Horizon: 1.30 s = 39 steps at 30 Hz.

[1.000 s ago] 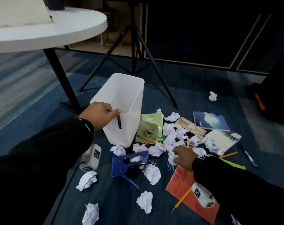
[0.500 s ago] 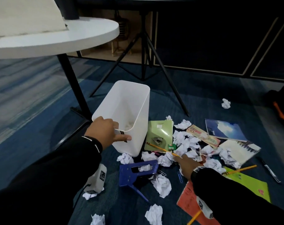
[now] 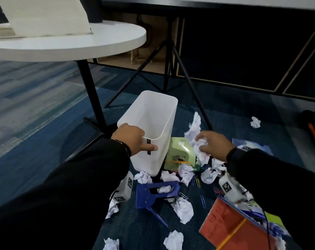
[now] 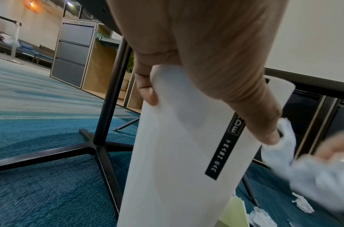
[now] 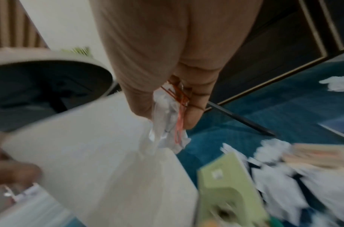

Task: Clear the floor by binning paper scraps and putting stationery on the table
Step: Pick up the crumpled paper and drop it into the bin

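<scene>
A white plastic bin [image 3: 158, 123] stands tilted on the blue carpet. My left hand [image 3: 133, 139] grips its near rim, thumb outside by the black label [image 4: 223, 147], fingers over the edge. My right hand [image 3: 212, 145] is raised just right of the bin and clutches a bunch of crumpled paper scraps [image 3: 196, 136]; in the right wrist view a red paper clip [image 5: 179, 107] is caught among the paper scraps [image 5: 167, 132]. More crumpled paper [image 3: 183, 208] lies scattered on the floor around a blue stapler [image 3: 156, 193].
A round white table [image 3: 77, 46] stands back left on a black leg [image 3: 91, 94]; a black tripod [image 3: 169, 56] stands behind the bin. On the floor lie a green notebook [image 3: 180, 150], an orange notebook with a pencil [image 3: 223, 224], paper clips [image 3: 203, 201], and a lone scrap [image 3: 255, 122].
My right hand has lifted off the floor pile with a bunch of paper scraps and moved up toward the bin. The left hand keeps its hold on the bin's rim.
</scene>
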{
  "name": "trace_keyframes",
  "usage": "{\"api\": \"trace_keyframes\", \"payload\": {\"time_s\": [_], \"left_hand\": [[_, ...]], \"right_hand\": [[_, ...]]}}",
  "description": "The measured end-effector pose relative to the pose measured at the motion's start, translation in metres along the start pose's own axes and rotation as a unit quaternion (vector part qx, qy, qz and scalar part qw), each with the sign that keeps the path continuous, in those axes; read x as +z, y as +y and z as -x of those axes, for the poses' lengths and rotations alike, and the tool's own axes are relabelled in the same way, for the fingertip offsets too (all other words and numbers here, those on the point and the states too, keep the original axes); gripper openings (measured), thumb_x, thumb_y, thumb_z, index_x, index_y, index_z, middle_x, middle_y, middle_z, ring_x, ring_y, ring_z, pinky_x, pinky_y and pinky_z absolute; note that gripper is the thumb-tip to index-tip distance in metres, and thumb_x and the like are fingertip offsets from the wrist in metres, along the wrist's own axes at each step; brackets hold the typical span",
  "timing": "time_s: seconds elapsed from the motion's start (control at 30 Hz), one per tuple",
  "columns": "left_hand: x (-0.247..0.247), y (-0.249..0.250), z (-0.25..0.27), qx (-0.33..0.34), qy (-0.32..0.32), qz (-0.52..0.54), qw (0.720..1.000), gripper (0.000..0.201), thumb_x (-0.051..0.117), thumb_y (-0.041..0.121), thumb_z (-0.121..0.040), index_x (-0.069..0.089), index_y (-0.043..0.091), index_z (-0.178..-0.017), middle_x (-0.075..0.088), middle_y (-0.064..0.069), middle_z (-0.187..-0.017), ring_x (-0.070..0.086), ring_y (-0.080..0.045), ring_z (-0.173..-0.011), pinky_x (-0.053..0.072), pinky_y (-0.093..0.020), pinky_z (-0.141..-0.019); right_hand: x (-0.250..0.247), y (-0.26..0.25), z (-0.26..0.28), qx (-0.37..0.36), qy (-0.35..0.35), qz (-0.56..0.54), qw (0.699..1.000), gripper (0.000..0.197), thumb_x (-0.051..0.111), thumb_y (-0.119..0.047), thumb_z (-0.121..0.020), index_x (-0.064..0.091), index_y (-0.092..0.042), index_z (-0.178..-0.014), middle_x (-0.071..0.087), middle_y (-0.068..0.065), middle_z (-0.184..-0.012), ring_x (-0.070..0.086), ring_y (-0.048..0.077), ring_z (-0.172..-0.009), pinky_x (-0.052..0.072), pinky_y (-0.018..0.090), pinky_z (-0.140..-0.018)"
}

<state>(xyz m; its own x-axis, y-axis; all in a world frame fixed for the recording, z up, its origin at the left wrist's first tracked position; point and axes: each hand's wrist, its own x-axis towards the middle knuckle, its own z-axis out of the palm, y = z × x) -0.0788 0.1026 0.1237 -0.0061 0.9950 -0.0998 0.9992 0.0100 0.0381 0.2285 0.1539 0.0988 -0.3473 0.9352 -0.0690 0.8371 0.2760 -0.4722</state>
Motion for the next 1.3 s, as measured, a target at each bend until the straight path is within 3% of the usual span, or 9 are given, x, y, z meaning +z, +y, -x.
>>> {"api": "trace_keyframes", "payload": {"time_s": [0.13,0.3,0.5,0.6,0.77,0.87,0.97,1.17,1.3], "left_hand": [[-0.004,0.005,0.000,0.000,-0.004,-0.008,1.000,0.067,0.046,0.090,-0.063,0.054,0.024,-0.070,0.058,0.005,-0.076,0.042,-0.020,-0.090,0.038,-0.032,-0.074],[-0.009,0.011,-0.002,-0.011,-0.010,0.011,1.000,0.064,0.051,0.087,-0.064,0.057,0.023,-0.071,0.058,0.004,-0.075,0.043,-0.021,-0.093,0.040,-0.033,-0.071],[-0.009,0.016,0.001,-0.016,-0.006,0.016,1.000,0.064,0.054,0.085,-0.065,0.059,0.021,-0.071,0.058,0.003,-0.072,0.041,-0.020,-0.091,0.040,-0.031,-0.069],[-0.009,0.017,0.001,-0.017,-0.003,0.014,1.000,0.066,0.054,0.086,-0.064,0.059,0.021,-0.071,0.058,0.003,-0.073,0.041,-0.019,-0.090,0.039,-0.031,-0.067],[-0.013,0.023,-0.003,-0.019,-0.012,0.006,1.000,0.066,0.053,0.087,-0.063,0.061,0.022,-0.073,0.060,0.003,-0.075,0.043,-0.019,-0.090,0.039,-0.031,-0.067],[-0.011,0.023,-0.005,-0.022,-0.006,0.008,1.000,0.065,0.055,0.086,-0.062,0.061,0.022,-0.071,0.060,0.002,-0.075,0.045,-0.020,-0.091,0.042,-0.032,-0.066],[-0.009,0.022,-0.006,-0.024,0.002,0.006,1.000,0.066,0.055,0.086,-0.062,0.062,0.022,-0.072,0.061,0.002,-0.077,0.046,-0.021,-0.092,0.043,-0.033,-0.066],[-0.010,0.021,-0.012,-0.024,-0.007,0.006,1.000,0.066,0.054,0.086,-0.064,0.063,0.021,-0.074,0.062,0.001,-0.079,0.045,-0.019,-0.092,0.042,-0.032,-0.067],[-0.008,0.020,-0.014,-0.012,-0.002,-0.010,1.000,0.069,0.051,0.087,-0.064,0.061,0.020,-0.074,0.061,0.001,-0.077,0.049,-0.021,-0.089,0.040,-0.032,-0.066]], "right_hand": [[-0.052,-0.053,-0.008,-0.068,0.041,-0.037,0.996,0.024,0.066,-0.016,-0.079,0.060,-0.029,-0.098,0.068,-0.002,-0.107,0.065,0.013,-0.075,0.055,0.031,-0.070],[-0.086,-0.104,-0.016,-0.111,0.055,-0.097,0.987,0.024,0.062,-0.010,-0.081,0.060,-0.022,-0.102,0.064,-0.007,-0.086,0.048,-0.003,-0.043,0.039,0.011,-0.043],[-0.081,-0.130,-0.037,-0.112,0.017,-0.087,0.990,0.075,0.065,-0.018,-0.078,0.035,-0.034,-0.146,0.053,-0.004,-0.122,0.057,-0.002,-0.073,0.042,0.009,-0.060],[-0.087,-0.133,-0.037,-0.108,0.073,-0.084,0.988,0.067,0.065,-0.019,-0.079,0.041,-0.027,-0.142,0.047,0.002,-0.125,0.057,0.008,-0.080,0.049,0.016,-0.061],[-0.088,-0.146,-0.046,-0.103,0.064,-0.104,0.987,0.045,0.065,-0.016,-0.080,0.054,-0.021,-0.123,0.060,0.002,-0.109,0.057,0.002,-0.067,0.048,0.015,-0.051],[-0.075,-0.154,-0.059,-0.072,-0.018,-0.045,0.996,0.069,0.068,-0.017,-0.077,0.040,-0.018,-0.141,0.054,0.009,-0.124,0.063,0.019,-0.080,0.058,0.033,-0.068],[-0.068,-0.154,-0.073,-0.051,-0.014,-0.011,0.999,0.087,0.074,-0.022,-0.072,0.031,-0.015,-0.147,0.041,0.013,-0.139,0.061,0.024,-0.095,0.056,0.031,-0.074],[-0.067,-0.149,-0.081,-0.080,0.001,-0.016,0.997,0.079,0.070,-0.052,-0.079,0.039,-0.018,-0.144,0.040,0.003,-0.146,0.049,0.020,-0.125,0.037,0.023,-0.089],[-0.064,-0.114,-0.066,-0.072,0.059,-0.075,0.993,0.044,0.067,-0.039,-0.086,0.058,-0.016,-0.123,0.059,0.002,-0.123,0.057,0.019,-0.111,0.046,0.031,-0.094]]}}
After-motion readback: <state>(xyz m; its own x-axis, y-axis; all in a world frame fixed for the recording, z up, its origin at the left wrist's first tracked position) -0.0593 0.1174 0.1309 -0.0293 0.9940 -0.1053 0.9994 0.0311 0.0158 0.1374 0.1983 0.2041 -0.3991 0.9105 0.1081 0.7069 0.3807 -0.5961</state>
